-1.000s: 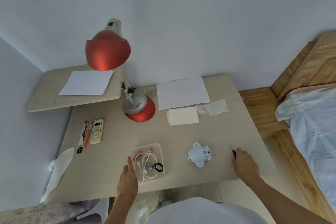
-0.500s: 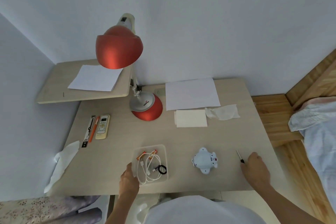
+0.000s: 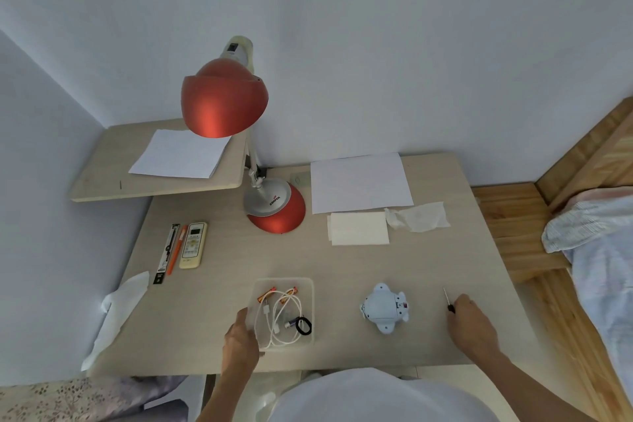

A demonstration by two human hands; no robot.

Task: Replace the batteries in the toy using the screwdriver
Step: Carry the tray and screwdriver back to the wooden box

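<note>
A pale blue toy [image 3: 384, 308] lies on the wooden desk [image 3: 342, 264] near its front edge. To its right, my right hand [image 3: 471, 325] grips the black handle of a small screwdriver [image 3: 447, 298], whose thin shaft points away from me. Left of the toy stands a clear plastic tray [image 3: 284, 312] holding orange batteries [image 3: 269, 294], a white cable, a purple battery and a black ring. My left hand [image 3: 239, 341] holds the tray's near left corner, thumb on the rim.
A red desk lamp [image 3: 274, 205] stands at the back centre, its shade over a raised side shelf [image 3: 154, 164]. Paper sheets [image 3: 359, 181], a tissue [image 3: 418, 216], a remote [image 3: 193, 245] and pens [image 3: 171, 250] lie on the desk. A bed [image 3: 599, 250] is to the right.
My left hand has closed onto the tray's corner from resting flat beside it. My right hand keeps hold of the screwdriver. The camera view has shifted slightly.
</note>
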